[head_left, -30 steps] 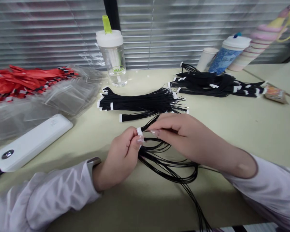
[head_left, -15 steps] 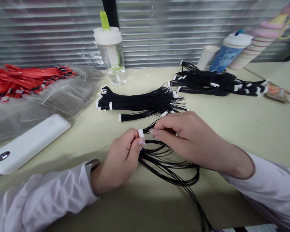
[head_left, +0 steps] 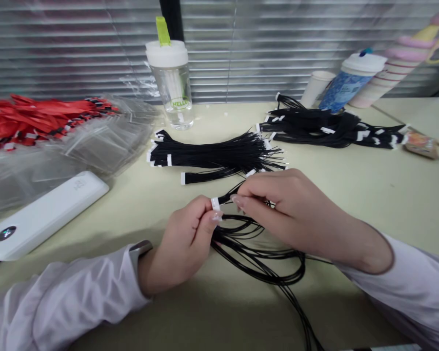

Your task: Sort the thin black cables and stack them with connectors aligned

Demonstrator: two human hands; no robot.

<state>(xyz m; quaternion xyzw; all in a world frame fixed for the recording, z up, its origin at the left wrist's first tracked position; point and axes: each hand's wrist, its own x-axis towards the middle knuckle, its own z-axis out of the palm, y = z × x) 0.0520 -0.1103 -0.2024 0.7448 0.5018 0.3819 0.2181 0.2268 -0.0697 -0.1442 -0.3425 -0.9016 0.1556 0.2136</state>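
My left hand (head_left: 185, 241) is closed in a pinch on the white connector (head_left: 215, 203) at the end of a bundle of thin black wires (head_left: 263, 261). My right hand (head_left: 292, 209) is closed on the same wires just right of the connector. The wires loop on the table under my right wrist and run off toward the bottom edge. Just beyond my hands lies a neat pile of black wire bundles with white connectors (head_left: 215, 156). A second, looser pile of them (head_left: 325, 127) lies farther back on the right.
A white power bank (head_left: 46, 214) lies at the left, with clear plastic sleeves (head_left: 76, 146) and red lanyards (head_left: 32, 119) behind it. A clear bottle with a green spout (head_left: 170, 78) stands at the back. Cups (head_left: 346, 80) stand at the back right beside a snack packet (head_left: 420, 145).
Both hands keep their hold on the wires and have barely shifted. The view has moved slightly.
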